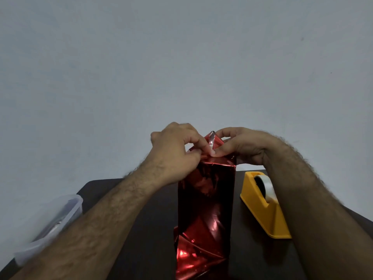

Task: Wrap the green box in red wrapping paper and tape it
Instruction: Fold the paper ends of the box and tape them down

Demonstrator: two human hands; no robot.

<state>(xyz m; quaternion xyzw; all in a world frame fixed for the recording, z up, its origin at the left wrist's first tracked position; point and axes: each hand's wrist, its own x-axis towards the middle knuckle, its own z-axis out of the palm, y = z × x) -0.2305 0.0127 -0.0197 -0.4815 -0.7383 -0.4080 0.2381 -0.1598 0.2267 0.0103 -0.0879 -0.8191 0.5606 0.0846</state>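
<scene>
The box stands upright on the dark table (153,229), fully covered in shiny red wrapping paper (205,199); no green shows. Both hands work the loose paper at its top end. My left hand (175,150) pinches the paper at the top left with thumb and forefinger. My right hand (240,146) pinches the folded flap at the top right, thumb pressing near the middle. A pointed flap with a silver underside sticks up between the two hands. The bottom end of the paper is creased and folded.
A yellow tape dispenser (266,211) with a roll of clear tape sits to the right of the box, partly behind my right forearm. A clear plastic container (50,225) lies at the table's left edge. A plain grey wall fills the background.
</scene>
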